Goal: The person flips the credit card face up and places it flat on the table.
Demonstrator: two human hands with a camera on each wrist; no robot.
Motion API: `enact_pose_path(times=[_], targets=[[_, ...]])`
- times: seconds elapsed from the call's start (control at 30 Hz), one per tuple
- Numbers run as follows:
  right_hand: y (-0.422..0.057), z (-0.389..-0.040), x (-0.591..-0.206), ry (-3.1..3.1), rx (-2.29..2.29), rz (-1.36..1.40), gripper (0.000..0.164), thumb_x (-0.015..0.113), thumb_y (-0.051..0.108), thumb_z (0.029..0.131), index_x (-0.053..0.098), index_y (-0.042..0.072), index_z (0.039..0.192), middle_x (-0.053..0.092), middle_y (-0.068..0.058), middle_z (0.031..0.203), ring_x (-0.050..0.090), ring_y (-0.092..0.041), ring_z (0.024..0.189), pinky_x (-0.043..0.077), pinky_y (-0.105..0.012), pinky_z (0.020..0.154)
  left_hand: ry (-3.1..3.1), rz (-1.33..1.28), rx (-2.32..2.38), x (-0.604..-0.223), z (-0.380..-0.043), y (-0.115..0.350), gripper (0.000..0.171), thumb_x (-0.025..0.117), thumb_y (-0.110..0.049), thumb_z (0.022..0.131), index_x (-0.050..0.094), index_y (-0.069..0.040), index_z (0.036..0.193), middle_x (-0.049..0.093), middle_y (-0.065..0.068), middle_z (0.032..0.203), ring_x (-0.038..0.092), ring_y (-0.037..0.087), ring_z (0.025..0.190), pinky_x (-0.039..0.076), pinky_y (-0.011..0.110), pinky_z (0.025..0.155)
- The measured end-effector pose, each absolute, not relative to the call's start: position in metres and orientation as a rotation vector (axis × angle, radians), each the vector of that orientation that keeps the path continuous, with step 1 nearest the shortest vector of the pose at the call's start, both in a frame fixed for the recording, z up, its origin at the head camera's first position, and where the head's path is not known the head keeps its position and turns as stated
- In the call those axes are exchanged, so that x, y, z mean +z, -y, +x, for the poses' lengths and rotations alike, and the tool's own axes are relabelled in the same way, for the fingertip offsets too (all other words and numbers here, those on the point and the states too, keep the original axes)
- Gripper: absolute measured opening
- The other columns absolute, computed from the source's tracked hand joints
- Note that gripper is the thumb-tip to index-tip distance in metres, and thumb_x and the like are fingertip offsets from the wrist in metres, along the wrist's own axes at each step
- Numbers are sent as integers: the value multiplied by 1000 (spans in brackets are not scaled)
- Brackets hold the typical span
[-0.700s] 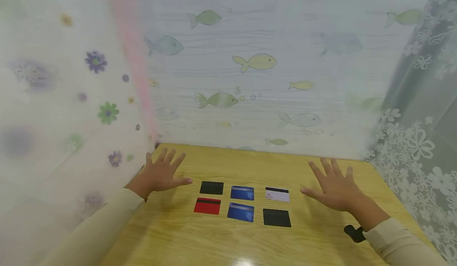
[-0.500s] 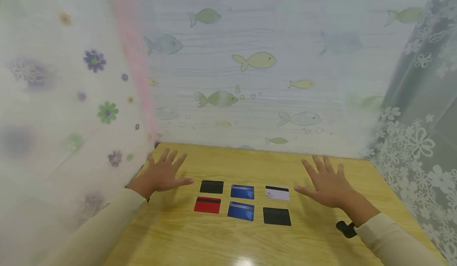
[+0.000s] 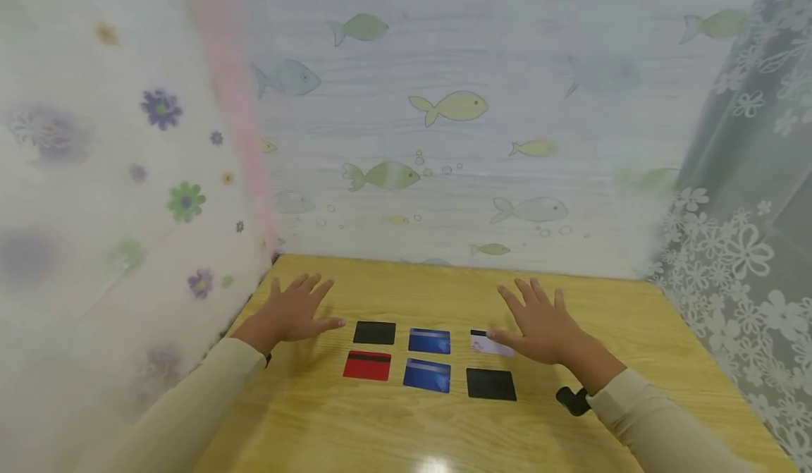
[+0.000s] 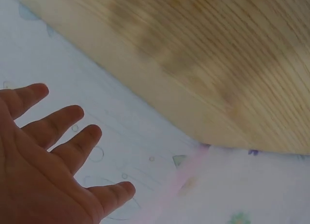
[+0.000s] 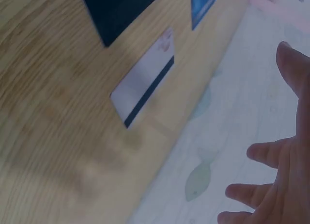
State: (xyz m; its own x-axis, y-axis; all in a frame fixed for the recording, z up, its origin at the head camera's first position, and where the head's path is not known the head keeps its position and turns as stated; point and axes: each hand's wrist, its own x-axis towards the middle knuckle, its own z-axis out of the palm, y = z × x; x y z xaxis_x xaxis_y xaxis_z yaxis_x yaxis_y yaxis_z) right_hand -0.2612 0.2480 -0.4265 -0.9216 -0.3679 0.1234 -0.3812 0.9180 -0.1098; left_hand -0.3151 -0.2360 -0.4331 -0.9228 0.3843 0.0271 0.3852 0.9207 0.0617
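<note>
Desk [image 3: 330, 431] in yellowish wood grain bears two rows of three around its middle, all lying flat and apart. In the row nearer the far edge, going from the left edge toward the right, come the far black card [image 3: 374, 333], the far blue card [image 3: 429, 341] with a greyish stripe, and the white card [image 3: 481, 346] with a dark stripe and a small pinkish mark. In the row nearer the near edge come the red card [image 3: 367, 367] with its dark stripe, the near blue card [image 3: 428, 376] and the near black card [image 3: 491, 384].

Both hands are wide, fingers spread, holding nothing. The left hand [image 3: 294, 316] is near the far left corner, its thumb pointing toward the far black card, just beside it. The right hand [image 3: 540, 328] is above the right half; from the head its thumb overlaps the white card, yet the right wrist view shows that card uncovered and the hand apart from it. A black device [image 3: 573, 401] sits at the right wrist.

Fish-printed cloth [image 3: 380, 134] rises along the far edge, flower-printed cloth [image 3: 127, 212] along the left edge, grey cloth with white flowers [image 3: 742, 247] along the right.
</note>
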Motion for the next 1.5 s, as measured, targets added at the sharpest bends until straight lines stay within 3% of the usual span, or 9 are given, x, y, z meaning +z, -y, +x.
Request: enact_pose_path(times=[0.17,0.5,0.8,1.03,1.23,1.5], targets=[[-234,-264,-433,2972,215,619,90,53,74,95,36,16,162,29,-23,166,18,-53,155,9,-86,109,3062,-621,-119,-442,-319,234,95,52,-78,92,38,-14,161,42,20,161,42,43,146,16,86,108],[-218,-269,-442,2994,225,703,81,58,69,95,45,18,157,30,-21,166,18,-51,155,11,-85,110,3090,-671,-152,-447,-317,228,84,55,-67,98,43,-9,157,46,21,157,47,44,142,32,78,107],[-191,-275,-444,2997,288,743,70,66,61,95,54,18,150,39,-18,162,28,-46,153,12,-81,114,3105,-708,-175,-457,-321,225,78,55,-64,100,48,-7,154,44,22,158,49,44,139,45,67,104],[-167,-280,-446,2976,339,788,63,70,56,95,60,19,144,44,-16,159,35,-41,150,17,-78,116,3094,-756,-229,-464,-325,220,72,60,-60,99,53,-9,150,48,19,156,52,42,138,46,68,102],[-148,-286,-454,2992,356,806,60,68,59,95,62,23,143,46,-12,157,39,-39,148,18,-76,117,3080,-812,-235,-474,-327,216,72,67,-58,95,56,-10,147,54,15,151,57,38,133,51,60,99],[-128,-295,-466,2923,376,873,54,69,57,94,67,24,136,58,-7,143,51,-38,136,35,-68,112,3017,-863,-257,-479,-332,208,58,78,-45,91,65,-9,135,64,10,138,64,32,124,54,51,100]])
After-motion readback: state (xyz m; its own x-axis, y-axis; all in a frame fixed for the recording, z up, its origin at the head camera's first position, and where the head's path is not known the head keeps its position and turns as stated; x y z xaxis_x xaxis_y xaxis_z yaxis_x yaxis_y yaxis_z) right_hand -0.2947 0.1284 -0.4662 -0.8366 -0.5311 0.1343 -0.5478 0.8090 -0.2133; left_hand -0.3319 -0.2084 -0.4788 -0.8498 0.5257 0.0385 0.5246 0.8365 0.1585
